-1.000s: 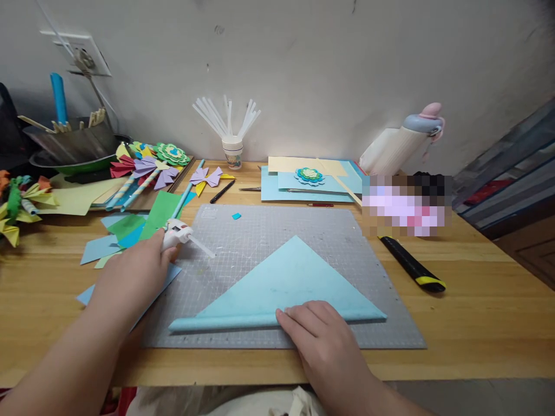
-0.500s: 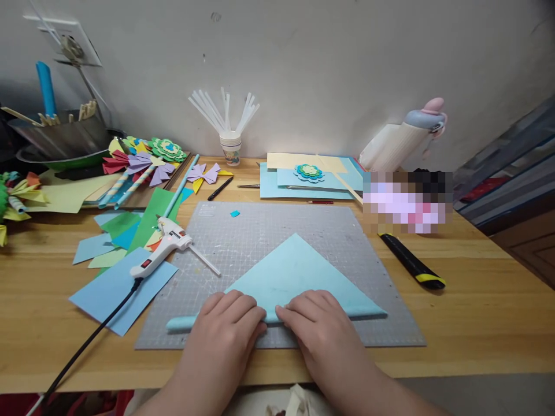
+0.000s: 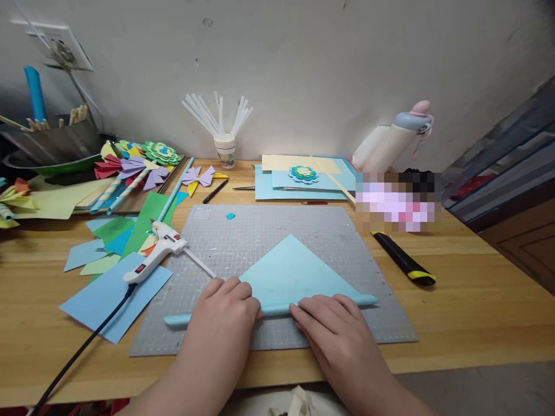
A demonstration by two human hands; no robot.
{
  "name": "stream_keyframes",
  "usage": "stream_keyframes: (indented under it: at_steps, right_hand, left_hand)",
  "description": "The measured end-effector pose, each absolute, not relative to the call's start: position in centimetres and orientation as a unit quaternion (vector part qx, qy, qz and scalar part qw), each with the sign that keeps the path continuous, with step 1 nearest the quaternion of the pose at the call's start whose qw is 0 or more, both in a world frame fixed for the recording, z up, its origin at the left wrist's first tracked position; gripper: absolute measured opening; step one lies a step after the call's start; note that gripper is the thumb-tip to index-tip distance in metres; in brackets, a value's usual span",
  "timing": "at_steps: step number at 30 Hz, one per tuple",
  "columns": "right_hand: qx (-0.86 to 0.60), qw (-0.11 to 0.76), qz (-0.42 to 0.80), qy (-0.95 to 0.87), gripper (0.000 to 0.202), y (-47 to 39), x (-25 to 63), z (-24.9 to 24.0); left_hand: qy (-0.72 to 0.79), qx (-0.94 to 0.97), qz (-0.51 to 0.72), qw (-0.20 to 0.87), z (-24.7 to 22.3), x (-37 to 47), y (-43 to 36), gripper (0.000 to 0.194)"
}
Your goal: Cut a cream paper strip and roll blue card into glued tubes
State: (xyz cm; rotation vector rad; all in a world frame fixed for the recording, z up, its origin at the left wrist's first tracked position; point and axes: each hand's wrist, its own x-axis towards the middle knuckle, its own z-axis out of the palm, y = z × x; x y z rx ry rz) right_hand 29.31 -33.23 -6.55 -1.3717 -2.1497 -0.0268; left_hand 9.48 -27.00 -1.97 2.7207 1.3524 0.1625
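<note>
A sheet of light blue paper (image 3: 295, 266) lies on the grey cutting mat (image 3: 381, 326), its near edge rolled into a thin tube and its unrolled part a triangle pointing away from me. Around the tube left of its middle, my left hand (image 3: 223, 323) is closed, the thumb mostly hidden. My right hand (image 3: 342, 329) grips the tube right of the middle, fingers bent together over it. Both ends of the tube stick out beyond my hands. Just beyond my left hand lies a white hot glue gun (image 3: 154, 257) with a glue stick in its back.
Blue and green paper pieces (image 3: 117, 300) lie under the glue gun, whose black cord runs to the front left. A black and yellow utility knife (image 3: 403, 258) lies at right. Behind the mat stand a paper cup (image 3: 225, 151) of white sticks and a bottle (image 3: 396, 138). Paper flowers (image 3: 147, 167) fill the back left.
The tube has rolled away from me, taking up more paper, so the flat triangle is smaller. My right hand has shifted slightly right along it. The view has moved a little.
</note>
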Motion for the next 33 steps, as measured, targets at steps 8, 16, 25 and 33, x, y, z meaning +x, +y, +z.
stream_keyframes:
  at_steps: [8, 16, 25, 33]
  right_hand:
    - [-0.531, 0.263, -0.053, -0.804, 0.029, -32.3, 28.8, -6.8]
    - [-0.552, 0.268, -0.054, -0.788, 0.030, -31.5, 28.5, -6.6]
    - [-0.542, 0.265, -0.007, -0.798, 0.023, -30.5, 29.2, -6.1]
    - [-0.526, 0.255, -0.005, -0.811, 0.027, -31.6, 28.9, -6.2]
  left_hand:
    - [0.458, 0.881, 0.116, 0.000, -2.8, 9.3, -27.8, 0.021]
    - [0.419, 0.894, 0.154, -0.026, -4.3, 9.2, -28.5, 0.018]
    - [0.453, 0.888, 0.073, 0.037, -3.3, 9.6, -26.5, 0.013]
    - [0.451, 0.890, 0.075, 0.011, -3.4, 9.3, -28.7, 0.018]
